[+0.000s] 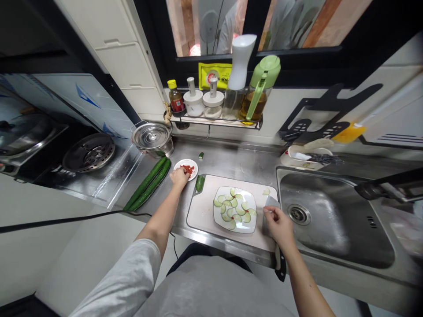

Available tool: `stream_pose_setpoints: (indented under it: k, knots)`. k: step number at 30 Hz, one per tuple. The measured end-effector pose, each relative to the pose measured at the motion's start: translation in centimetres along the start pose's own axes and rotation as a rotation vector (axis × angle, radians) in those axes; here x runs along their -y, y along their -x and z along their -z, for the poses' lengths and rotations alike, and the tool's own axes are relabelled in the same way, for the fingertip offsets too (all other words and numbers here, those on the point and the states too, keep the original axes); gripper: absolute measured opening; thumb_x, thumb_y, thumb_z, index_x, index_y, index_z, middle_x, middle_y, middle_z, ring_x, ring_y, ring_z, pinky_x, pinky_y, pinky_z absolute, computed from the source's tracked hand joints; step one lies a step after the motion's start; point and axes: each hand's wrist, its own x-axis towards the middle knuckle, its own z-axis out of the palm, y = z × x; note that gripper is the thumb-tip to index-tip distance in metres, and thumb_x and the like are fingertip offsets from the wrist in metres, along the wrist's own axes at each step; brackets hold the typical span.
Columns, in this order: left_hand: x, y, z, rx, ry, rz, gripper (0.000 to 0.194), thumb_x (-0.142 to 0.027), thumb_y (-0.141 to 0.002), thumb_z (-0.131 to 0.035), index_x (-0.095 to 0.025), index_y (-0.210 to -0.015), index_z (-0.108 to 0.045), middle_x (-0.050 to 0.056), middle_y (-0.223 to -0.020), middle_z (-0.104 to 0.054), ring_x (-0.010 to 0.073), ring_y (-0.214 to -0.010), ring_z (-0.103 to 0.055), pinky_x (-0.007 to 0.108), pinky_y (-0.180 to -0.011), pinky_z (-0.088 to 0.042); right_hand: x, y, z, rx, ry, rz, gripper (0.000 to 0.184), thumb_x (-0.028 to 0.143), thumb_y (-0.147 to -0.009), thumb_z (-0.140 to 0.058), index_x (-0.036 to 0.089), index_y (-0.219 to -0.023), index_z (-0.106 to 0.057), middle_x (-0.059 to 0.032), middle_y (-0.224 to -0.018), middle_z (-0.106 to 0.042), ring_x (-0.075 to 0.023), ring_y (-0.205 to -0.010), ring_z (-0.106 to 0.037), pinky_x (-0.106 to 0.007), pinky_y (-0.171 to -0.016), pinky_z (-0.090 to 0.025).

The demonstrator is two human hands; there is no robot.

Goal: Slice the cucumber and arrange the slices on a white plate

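My left hand (179, 177) reaches onto a small white plate (176, 165) at its near left rim. Its fingers are bunched at the chopped red pepper (188, 169), their tips partly hidden. My right hand (280, 224) hovers over the right end of the pale cutting board (201, 211), thumb and fingers pinched together; anything between them is too small to make out. Beneath it lies a kitchen knife (280, 266), its dark handle over the counter edge. Between my hands, a white serving plate (243, 226) bears cucumber slices (227, 204) fanned into flower shapes with red centres.
Two whole cucumbers (148, 185) lie left of the small plate. A cut cucumber piece (200, 183) rests at the board's left corner. A lidded steel pot (152, 138) stands behind; the sink (330, 220) is at right. Bottles and jars fill a wall rack (214, 119).
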Motion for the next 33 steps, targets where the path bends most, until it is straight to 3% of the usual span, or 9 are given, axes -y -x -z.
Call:
stream_pose_setpoints:
  k: [7,13,16,24,29,33]
  knots:
    - [0.2,0.0,-0.3,-0.031,0.101,-0.034,0.009,-0.027,-0.071,-0.062,-0.024,-0.078,-0.067,0.006,-0.096,-0.068,0.0239,-0.095,-0.06,0.036,-0.082,-0.039,-0.3,0.4,0.2,-0.011,-0.01,0.016,0.04,0.055,-0.076,-0.047,0.018,-0.079,-0.062,0.0052,-0.049,-0.041,-0.0125,-0.047,-0.042,-0.024,-0.05,-0.035]
    - [0.8,-0.3,-0.7,-0.018,0.565,0.08,0.01,-0.013,-0.062,-0.062,-0.019,-0.069,-0.06,-0.001,-0.069,-0.063,0.0128,-0.066,-0.057,0.023,-0.066,-0.04,-0.9,0.7,0.2,-0.01,-0.002,0.011,0.039,0.055,-0.076,-0.047,0.019,-0.079,-0.062,0.0049,-0.05,-0.042,-0.0127,-0.048,-0.042,-0.025,-0.051,-0.035]
    - [1.2,-0.5,-0.8,-0.022,0.674,0.104,0.012,-0.009,-0.061,-0.058,-0.018,-0.07,-0.06,-0.003,-0.061,-0.058,0.0103,-0.058,-0.052,0.021,-0.061,-0.039,-0.9,0.7,0.1,-0.004,0.008,0.0,0.04,0.056,-0.076,-0.047,0.019,-0.08,-0.063,0.0049,-0.049,-0.042,-0.0129,-0.049,-0.043,-0.025,-0.052,-0.035]
    - [1.6,-0.4,-0.8,0.008,0.874,0.116,0.011,-0.018,-0.065,-0.06,-0.017,-0.076,-0.061,-0.005,-0.052,-0.052,0.0087,-0.048,-0.047,0.021,-0.054,-0.039,-0.1,1.0,0.1,-0.001,0.01,0.013,0.04,0.055,-0.077,-0.045,0.019,-0.08,-0.062,0.0046,-0.049,-0.043,-0.0129,-0.049,-0.042,-0.025,-0.052,-0.035]
    - [0.9,0.5,0.1,0.021,0.991,0.121,0.022,-0.032,-0.063,-0.07,-0.016,-0.074,-0.059,0.0,-0.062,-0.06,0.0109,-0.058,-0.056,0.023,-0.06,-0.046,-0.1,1.3,0.1,-0.004,0.0,0.01,0.04,0.055,-0.077,-0.046,0.018,-0.08,-0.062,0.0049,-0.05,-0.043,-0.0125,-0.049,-0.042,-0.025,-0.052,-0.034]
    - [-0.5,2.5,1.2,0.098,1.099,0.054,0.029,-0.039,-0.063,-0.072,-0.015,-0.076,-0.061,0.002,-0.069,-0.064,0.0127,-0.066,-0.059,0.027,-0.068,-0.048,0.3,1.3,-0.4,0.009,-0.029,0.021,0.038,0.053,-0.078,-0.047,0.018,-0.081,-0.062,0.0053,-0.05,-0.041,-0.0119,-0.049,-0.041,-0.024,-0.051,-0.033]
